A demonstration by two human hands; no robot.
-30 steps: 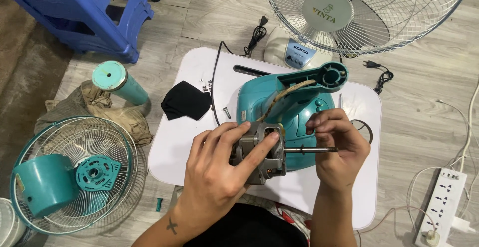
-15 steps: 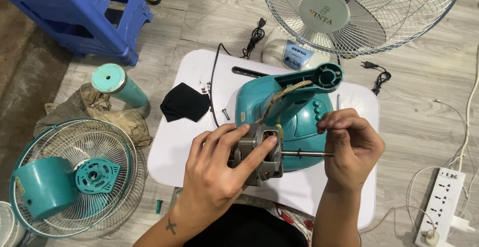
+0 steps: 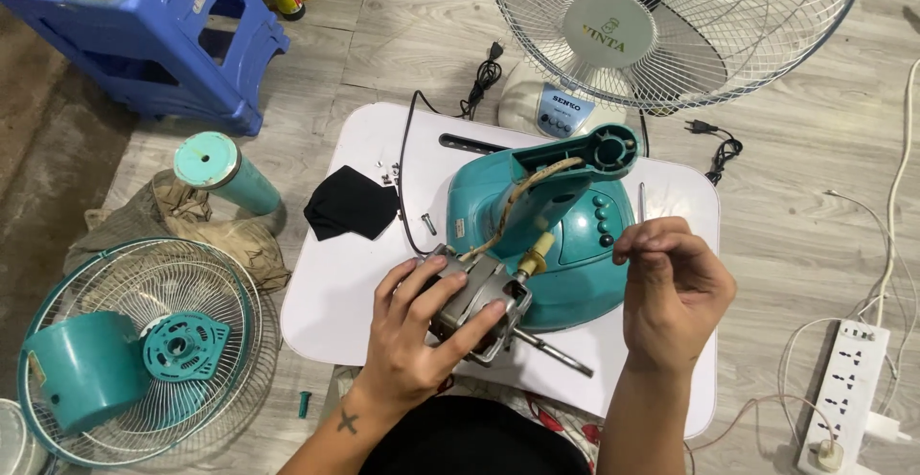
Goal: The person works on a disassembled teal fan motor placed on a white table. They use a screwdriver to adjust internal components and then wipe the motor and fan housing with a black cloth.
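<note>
My left hand [image 3: 412, 341] grips a grey fan motor [image 3: 484, 302] from above, over the low white table [image 3: 331, 288]. The motor's steel shaft [image 3: 554, 351] points down and to the right. A cord runs from the motor up into the neck of a teal fan base [image 3: 575, 245] standing right behind it. To the right of the base my right hand [image 3: 671, 293] hovers with its fingers curled together; nothing shows in them. A thin metal rod [image 3: 640, 202] lies on the table just above that hand.
A black cloth [image 3: 350, 205] and loose screws [image 3: 391, 170] lie on the table's left part. A white standing fan [image 3: 661, 24] is behind. On the floor: fan grille [image 3: 134, 288] with teal cover [image 3: 77, 370], teal tube [image 3: 220, 173], blue stool [image 3: 144, 44], power strip [image 3: 848, 389].
My right hand has let go of the motor shaft and moved up and to the right. The motor has turned in my left hand, so the shaft now slants downward.
</note>
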